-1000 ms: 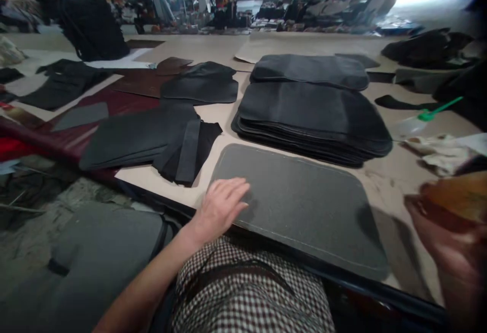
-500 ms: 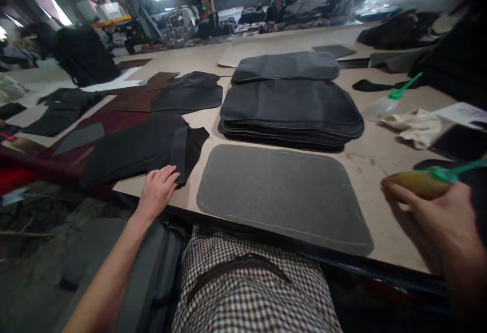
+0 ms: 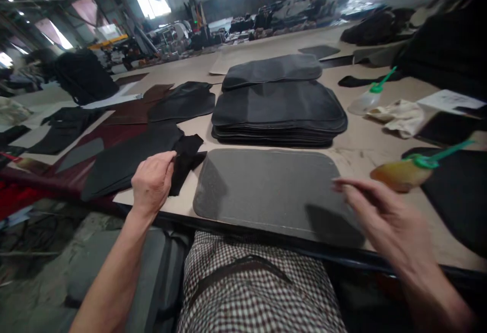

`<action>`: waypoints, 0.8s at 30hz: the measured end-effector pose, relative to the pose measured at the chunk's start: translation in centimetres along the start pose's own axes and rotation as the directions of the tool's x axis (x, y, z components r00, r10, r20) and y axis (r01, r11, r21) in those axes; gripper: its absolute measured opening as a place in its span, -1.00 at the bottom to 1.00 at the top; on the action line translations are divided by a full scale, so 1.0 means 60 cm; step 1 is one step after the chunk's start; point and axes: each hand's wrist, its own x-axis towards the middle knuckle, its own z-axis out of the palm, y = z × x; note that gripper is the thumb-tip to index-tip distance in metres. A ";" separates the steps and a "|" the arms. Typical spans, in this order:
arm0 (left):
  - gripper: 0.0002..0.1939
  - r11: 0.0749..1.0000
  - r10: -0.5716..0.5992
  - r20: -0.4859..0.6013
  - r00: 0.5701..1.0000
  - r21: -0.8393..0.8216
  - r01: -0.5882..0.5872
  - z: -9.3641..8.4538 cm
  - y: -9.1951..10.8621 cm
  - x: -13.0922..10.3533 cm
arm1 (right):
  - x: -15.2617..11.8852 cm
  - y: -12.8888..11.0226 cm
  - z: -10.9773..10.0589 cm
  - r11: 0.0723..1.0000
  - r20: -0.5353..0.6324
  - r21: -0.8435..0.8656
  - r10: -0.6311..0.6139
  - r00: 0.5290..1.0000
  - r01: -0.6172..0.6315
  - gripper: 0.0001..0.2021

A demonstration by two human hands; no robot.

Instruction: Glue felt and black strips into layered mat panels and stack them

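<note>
A black fabric piece lies at the near left of the counter, its edge lifted and pinched between the thumb and fingers of the left hand. That hand is closed on the fabric, just left of a grey felt mat that lies flat at the counter's front edge. The fabric piece rests partly on a wider dark fabric sheet spread to its left.

The right hand hovers open over the mat's right end, fingers spread and holding nothing, its shadow falling on the felt. Just right of it a squeeze bottle with amber contents and a green nozzle lies on its side on the counter, apart from the hand.

Behind the mat sits a stack of dark mats, and behind that 1 more dark mat. To the right of the stack lie a second, clear bottle with a green nozzle and a crumpled pale cloth beside it. Brown and dark cut pieces cover the counter's far left. A checked shirt shows at the bottom of the view.
</note>
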 end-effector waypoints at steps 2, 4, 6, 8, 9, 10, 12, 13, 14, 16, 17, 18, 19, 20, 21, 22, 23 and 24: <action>-0.58 0.997 -0.034 -0.002 0.999 0.064 0.034 0.015 -0.007 0.013 | -0.010 -0.043 0.045 0.982 0.214 0.182 -0.094 0.972 0.055 -0.80; -0.55 0.982 -0.147 -0.022 0.989 0.117 0.149 0.034 -0.046 0.024 | -0.012 -0.065 0.084 0.961 0.310 0.244 -0.204 0.929 0.130 -0.81; -0.53 0.945 -0.291 -0.077 0.954 0.129 0.299 0.043 -0.109 0.036 | -0.012 -0.073 0.110 0.947 0.345 0.254 -0.280 0.896 0.198 -0.81; -0.54 0.906 -0.386 -0.147 0.911 0.128 0.404 0.030 -0.178 0.050 | -0.013 -0.075 0.123 0.937 0.373 0.272 -0.312 0.874 0.218 -0.81; -0.55 0.888 -0.412 -0.190 0.891 0.136 0.440 0.015 -0.209 0.057 | -0.014 -0.075 0.126 0.938 0.390 0.277 -0.308 0.868 0.209 -0.80; -0.54 0.870 -0.430 -0.237 0.871 0.149 0.470 -0.005 -0.235 0.064 | -0.014 -0.075 0.127 0.942 0.408 0.276 -0.295 0.864 0.191 -0.80; -0.51 0.836 -0.441 -0.342 0.830 0.180 0.519 -0.052 -0.273 0.073 | -0.016 -0.074 0.130 0.951 0.442 0.271 -0.261 0.858 0.149 -0.78; -0.48 0.825 -0.423 -0.395 0.816 0.204 0.527 -0.074 -0.283 0.074 | -0.016 -0.074 0.131 0.954 0.455 0.270 -0.247 0.856 0.131 -0.77; -0.48 0.823 -0.382 -0.443 0.811 0.237 0.517 -0.092 -0.290 0.071 | -0.017 -0.075 0.134 0.956 0.466 0.270 -0.237 0.852 0.118 -0.76; -0.49 0.843 -0.267 -0.453 0.851 0.318 0.434 -0.108 -0.292 0.055 | -0.018 -0.077 0.141 0.954 0.485 0.277 -0.239 0.841 0.111 -0.75; -0.49 0.860 -0.224 -0.407 0.886 0.345 0.376 -0.105 -0.290 0.041 | -0.018 -0.079 0.145 0.952 0.496 0.283 -0.251 0.831 0.118 -0.75; -0.49 0.881 -0.204 -0.327 0.923 0.350 0.319 -0.095 -0.285 0.025 | -0.019 -0.080 0.150 0.949 0.510 0.288 -0.267 0.817 0.131 -0.76; -0.50 0.902 -0.204 -0.229 0.952 0.333 0.273 -0.078 -0.280 0.007 | -0.021 -0.082 0.154 0.945 0.524 0.293 -0.288 0.801 0.148 -0.77; -0.51 0.925 -0.203 -0.112 0.973 0.304 0.228 -0.057 -0.274 -0.011 | -0.022 -0.083 0.158 0.940 0.540 0.298 -0.310 0.783 0.166 -0.77; -0.53 0.944 -0.211 0.004 0.977 0.260 0.203 -0.033 -0.268 -0.030 | -0.023 -0.084 0.161 0.935 0.557 0.303 -0.330 0.762 0.184 -0.77; -0.55 0.958 -0.221 0.109 0.969 0.209 0.195 -0.009 -0.263 -0.047 | -0.024 -0.085 0.163 0.931 0.574 0.305 -0.347 0.741 0.199 -0.77; -0.57 0.966 -0.231 0.200 0.952 0.159 0.202 0.014 -0.260 -0.062 | -0.025 -0.086 0.164 0.929 0.593 0.305 -0.357 0.722 0.210 -0.77; -0.59 0.968 -0.248 0.267 0.931 0.117 0.224 0.032 -0.258 -0.075 | -0.025 -0.086 0.165 0.928 0.611 0.303 -0.364 0.703 0.217 -0.77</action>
